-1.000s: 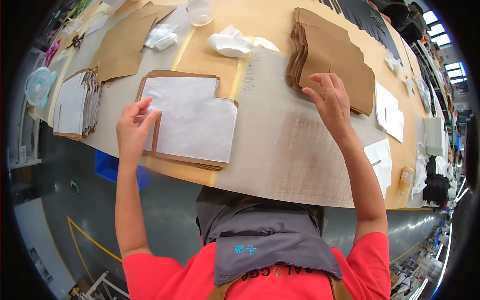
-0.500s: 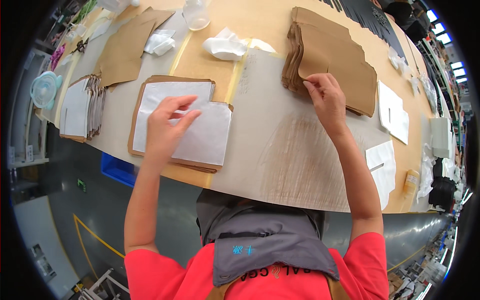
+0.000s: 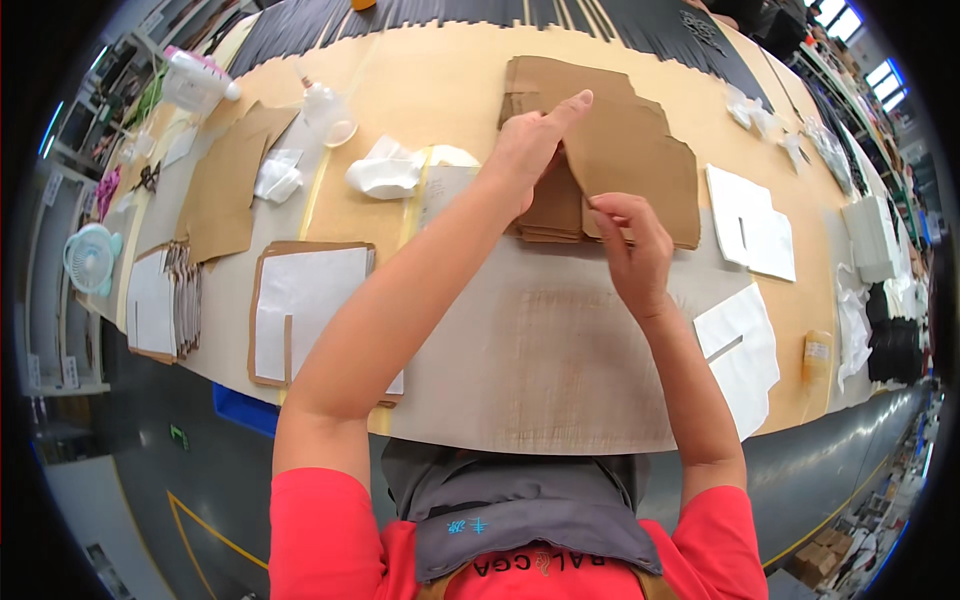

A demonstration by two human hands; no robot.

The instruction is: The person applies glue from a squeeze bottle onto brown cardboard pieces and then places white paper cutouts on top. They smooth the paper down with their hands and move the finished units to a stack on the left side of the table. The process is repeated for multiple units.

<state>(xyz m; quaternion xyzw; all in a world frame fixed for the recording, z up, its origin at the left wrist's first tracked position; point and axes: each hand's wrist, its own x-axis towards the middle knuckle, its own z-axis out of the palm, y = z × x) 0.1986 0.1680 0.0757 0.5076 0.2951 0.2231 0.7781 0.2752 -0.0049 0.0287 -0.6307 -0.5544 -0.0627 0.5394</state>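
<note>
A stack of brown sheets with stepped edges lies at the far middle of the table. Its top brown sheet is lifted along the left edge. My right hand pinches the sheet's near left corner between thumb and fingers. At the left edge of the same sheet is my left hand, its thumb over the top and its other fingers mostly hidden at the sheet's edge. Left of my left forearm, and partly covered by it, lies a pile of white-faced brown pieces with a slot.
White slotted pieces lie on the right, near a yellowish bottle. Crumpled white paper and a clear plastic bottle stand at the back left. Black strips line the far edge. A small fan is far left.
My left hand has moved right from above the white-faced pile to the brown stack. My right hand still pinches the top sheet's corner, which has been raised. The view has shifted.
</note>
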